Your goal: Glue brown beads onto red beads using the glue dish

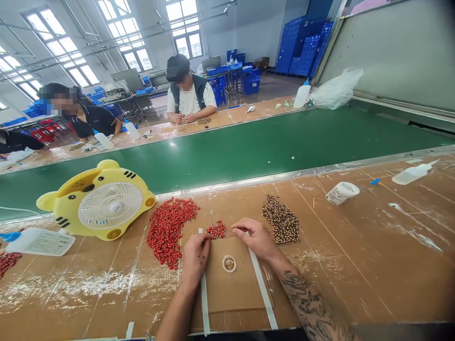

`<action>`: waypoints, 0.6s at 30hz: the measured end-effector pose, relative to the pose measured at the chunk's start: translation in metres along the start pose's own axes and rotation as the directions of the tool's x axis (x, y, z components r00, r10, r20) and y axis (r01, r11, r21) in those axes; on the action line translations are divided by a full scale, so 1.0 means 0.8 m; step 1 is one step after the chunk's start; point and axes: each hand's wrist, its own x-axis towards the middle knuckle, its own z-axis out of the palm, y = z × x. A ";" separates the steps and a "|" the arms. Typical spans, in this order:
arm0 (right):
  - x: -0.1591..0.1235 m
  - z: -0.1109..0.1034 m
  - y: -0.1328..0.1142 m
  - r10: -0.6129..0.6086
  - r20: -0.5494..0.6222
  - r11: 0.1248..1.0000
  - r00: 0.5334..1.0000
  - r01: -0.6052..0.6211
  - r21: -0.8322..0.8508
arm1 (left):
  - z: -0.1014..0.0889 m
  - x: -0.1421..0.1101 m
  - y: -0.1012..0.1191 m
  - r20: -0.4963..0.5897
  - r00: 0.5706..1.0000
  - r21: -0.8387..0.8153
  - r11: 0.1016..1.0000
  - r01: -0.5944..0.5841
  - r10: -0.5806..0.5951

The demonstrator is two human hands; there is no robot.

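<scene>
My left hand (195, 256) rests on the cardboard mat (231, 289), fingers curled together near a small cluster of red pieces (216, 229); what it pinches is too small to name. My right hand (255, 238) hovers over the mat's far edge with fingers bent in a pinch, beside the same red cluster. A small white ring-shaped cap (229, 263) lies on the mat between my hands. A big heap of red pieces (168, 229) spreads to the left. A pile of dark brown pieces (282, 220) lies just right of my right hand.
A yellow tiger-shaped desk fan (99, 200) lies at left, with a white squeeze bottle (37, 241) beside it. A tape roll (341, 192) and another bottle (412, 174) sit at right. The green conveyor belt (249, 147) runs beyond the bench. Two people work across it.
</scene>
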 end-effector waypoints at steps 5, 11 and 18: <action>-0.003 -0.010 -0.012 -0.049 0.184 0.997 0.982 0.060 -0.055 | -0.016 -0.005 -0.006 -0.023 1.000 0.082 0.997 0.005 -0.003; -0.010 -0.010 -0.015 -0.028 0.456 0.992 0.890 0.080 -0.094 | -0.095 -0.022 -0.044 0.009 0.994 0.273 0.956 0.106 -0.113; -0.011 0.000 -0.016 -0.037 0.476 0.990 0.878 0.096 -0.099 | -0.121 -0.027 -0.044 0.163 0.980 0.380 0.924 0.045 -0.115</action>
